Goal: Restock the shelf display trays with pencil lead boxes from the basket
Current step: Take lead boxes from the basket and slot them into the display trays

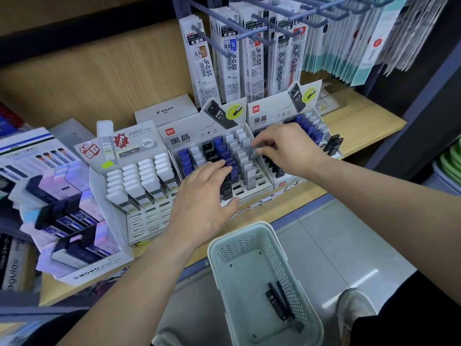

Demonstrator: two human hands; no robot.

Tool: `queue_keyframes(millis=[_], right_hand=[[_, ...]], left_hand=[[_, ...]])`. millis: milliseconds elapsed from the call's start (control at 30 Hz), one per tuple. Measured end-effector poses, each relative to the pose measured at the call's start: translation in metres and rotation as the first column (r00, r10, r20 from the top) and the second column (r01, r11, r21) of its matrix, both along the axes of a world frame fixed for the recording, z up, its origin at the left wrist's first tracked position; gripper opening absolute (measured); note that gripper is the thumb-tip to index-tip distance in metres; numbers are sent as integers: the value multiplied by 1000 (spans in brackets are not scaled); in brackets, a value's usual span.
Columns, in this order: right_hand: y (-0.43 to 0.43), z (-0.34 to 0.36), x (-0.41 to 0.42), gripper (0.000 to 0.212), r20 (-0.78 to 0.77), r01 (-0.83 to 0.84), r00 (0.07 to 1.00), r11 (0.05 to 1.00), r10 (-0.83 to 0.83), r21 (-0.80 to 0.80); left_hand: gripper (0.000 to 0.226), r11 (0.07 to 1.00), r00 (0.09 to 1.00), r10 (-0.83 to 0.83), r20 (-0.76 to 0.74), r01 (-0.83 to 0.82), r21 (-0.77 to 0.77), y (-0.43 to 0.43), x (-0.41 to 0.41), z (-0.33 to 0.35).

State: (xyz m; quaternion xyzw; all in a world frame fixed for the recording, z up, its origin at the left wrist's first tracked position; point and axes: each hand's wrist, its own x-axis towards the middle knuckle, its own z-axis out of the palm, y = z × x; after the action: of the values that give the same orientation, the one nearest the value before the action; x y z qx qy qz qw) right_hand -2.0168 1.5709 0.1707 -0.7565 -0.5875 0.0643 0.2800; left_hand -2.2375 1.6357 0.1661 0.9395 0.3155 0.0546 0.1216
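Black HB boxes (277, 305) in basket (249, 248) | left hand (200, 196) spread | right hand (289, 148) pinches white box (257, 152)

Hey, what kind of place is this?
Most likely a stationery shop: pen refill packs hang on hooks, cardboard display trays of pencil lead boxes line a wooden shelf, and a basket sits below.

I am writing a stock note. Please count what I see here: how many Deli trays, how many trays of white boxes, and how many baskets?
Deli trays: 2
White-box tray: 1
Basket: 1
Total: 4
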Motion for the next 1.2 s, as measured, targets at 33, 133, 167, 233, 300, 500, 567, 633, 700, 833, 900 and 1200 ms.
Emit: queue_keyframes(millis=[33, 133, 167, 233, 300, 500, 567, 633, 700, 833, 900, 1200], right_hand=[[1, 0, -1, 20, 22, -24, 999, 1000, 24, -20], [6, -3, 1, 21, 56, -40, 997, 998, 43, -49], [8, -5, 2, 20, 61, -33, 998, 999, 35, -42], [11, -9, 4, 20, 65, 2, 998, 1000, -2, -13], [13, -12, 3, 22, 75, 32, 997, 999, -34, 29], [21, -18, 3, 14, 115, 41, 992, 997, -48, 67], [22, -21, 3, 17, 121, 29, 992, 999, -34, 39], [21, -18, 3, 21, 113, 29, 993, 1000, -30, 12], [15, -9, 1, 29, 77, 48, 996, 999, -50, 20], [-19, 17, -6, 23, -38, 132, 991, 986, -128, 103], [-48, 21, -13, 16, -68, 157, 986, 986, -152, 64], [-175, -117, -56, 21, -172, 124, 958, 871, -231, -475]], left_hand=[[70, 1000, 1000, 0, 2, 0, -2, 0, 0, 0], [70, 1000, 1000, -2, 2, 2, -15, 0, -1, 1], [70, 1000, 1000, -4, 1, 4, -19, 0, -1, 1], [70, 1000, 1000, -7, -4, 7, -18, 0, -1, 2], [70, 1000, 1000, -12, -3, 11, -20, -1, -2, 2], [71, 999, 999, -30, -13, 30, -40, 1, -4, 2], [70, 998, 999, -41, -17, 40, -47, 2, -6, 3], [67, 997, 999, -40, 10, 40, -58, 2, -7, 4], [62, 998, 996, -43, 76, 47, -51, -1, -9, 9], [39, 995, 970, -79, 231, 89, -34, -19, -22, 19], [29, 987, 968, -88, 234, 116, -109, -32, -33, 11], [35, 800, 988, -23, -150, -72, -596, -91, -67, -126]])
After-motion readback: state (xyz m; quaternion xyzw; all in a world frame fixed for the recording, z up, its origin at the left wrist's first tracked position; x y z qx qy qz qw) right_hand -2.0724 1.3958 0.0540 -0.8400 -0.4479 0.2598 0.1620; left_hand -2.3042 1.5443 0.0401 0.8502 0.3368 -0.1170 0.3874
